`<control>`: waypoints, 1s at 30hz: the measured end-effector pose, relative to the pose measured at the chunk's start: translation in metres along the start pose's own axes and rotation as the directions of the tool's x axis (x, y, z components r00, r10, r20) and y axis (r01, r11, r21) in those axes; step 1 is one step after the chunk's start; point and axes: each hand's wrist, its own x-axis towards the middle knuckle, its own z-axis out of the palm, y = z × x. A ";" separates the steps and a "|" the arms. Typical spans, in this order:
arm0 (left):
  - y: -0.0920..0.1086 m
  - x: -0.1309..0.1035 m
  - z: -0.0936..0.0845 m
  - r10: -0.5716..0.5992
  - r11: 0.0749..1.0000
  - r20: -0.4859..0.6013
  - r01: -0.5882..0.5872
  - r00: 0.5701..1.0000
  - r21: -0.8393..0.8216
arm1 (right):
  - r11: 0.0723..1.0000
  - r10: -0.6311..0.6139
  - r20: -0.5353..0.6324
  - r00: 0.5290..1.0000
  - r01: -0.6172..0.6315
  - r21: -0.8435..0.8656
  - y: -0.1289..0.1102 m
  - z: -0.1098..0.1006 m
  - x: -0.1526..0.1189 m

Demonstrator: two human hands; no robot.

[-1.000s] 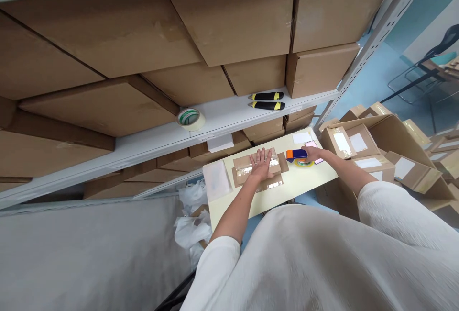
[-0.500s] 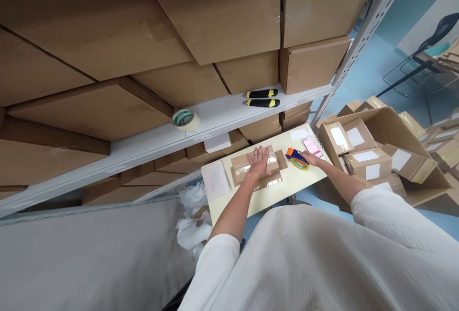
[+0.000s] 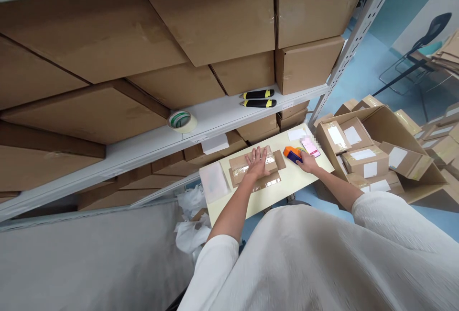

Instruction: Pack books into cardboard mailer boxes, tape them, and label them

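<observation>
On a pale yellow table, my left hand (image 3: 256, 163) lies flat with fingers spread on a small cardboard box (image 3: 239, 166). Shiny clear tape runs along the box, and its flaps stick out on the table side. My right hand (image 3: 307, 161) is closed round an orange and blue tape dispenser (image 3: 293, 154), just to the right of the box. The dispenser's roll is mostly hidden. Beyond my right hand lies a phone (image 3: 311, 146) with a pink screen, and a white paper sheet (image 3: 296, 134) is near it.
Above the table, a metal shelf (image 3: 215, 115) bears large cartons (image 3: 211, 14), a tape roll (image 3: 182, 121) and two black-yellow utility knives (image 3: 258, 103). A big open carton (image 3: 430, 177) of labelled small boxes stands to the right. White plastic wrap (image 3: 191, 232) lies left below the table.
My right hand has turned the tape dispenser, so its orange side now shows more and its yellow-edged roll is turned away. My left hand stays on the box. The view has shifted slightly.
</observation>
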 end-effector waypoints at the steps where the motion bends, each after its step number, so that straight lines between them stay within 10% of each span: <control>1: 0.000 0.000 0.000 -0.001 1.000 -0.002 0.001 1.000 -0.002 | 0.999 0.010 -0.014 1.000 -0.011 -0.043 -0.004 0.005 -0.002; 13: 0.001 -0.005 -0.005 0.013 0.999 0.005 -0.012 1.000 -0.037 | 0.977 0.193 0.035 0.981 -0.188 -0.102 -0.017 0.051 -0.007; 30: -0.027 -0.049 -0.011 -0.121 0.980 -0.320 0.063 0.940 -0.186 | 0.990 0.108 -0.182 0.977 -0.122 -0.067 -0.053 0.028 -0.015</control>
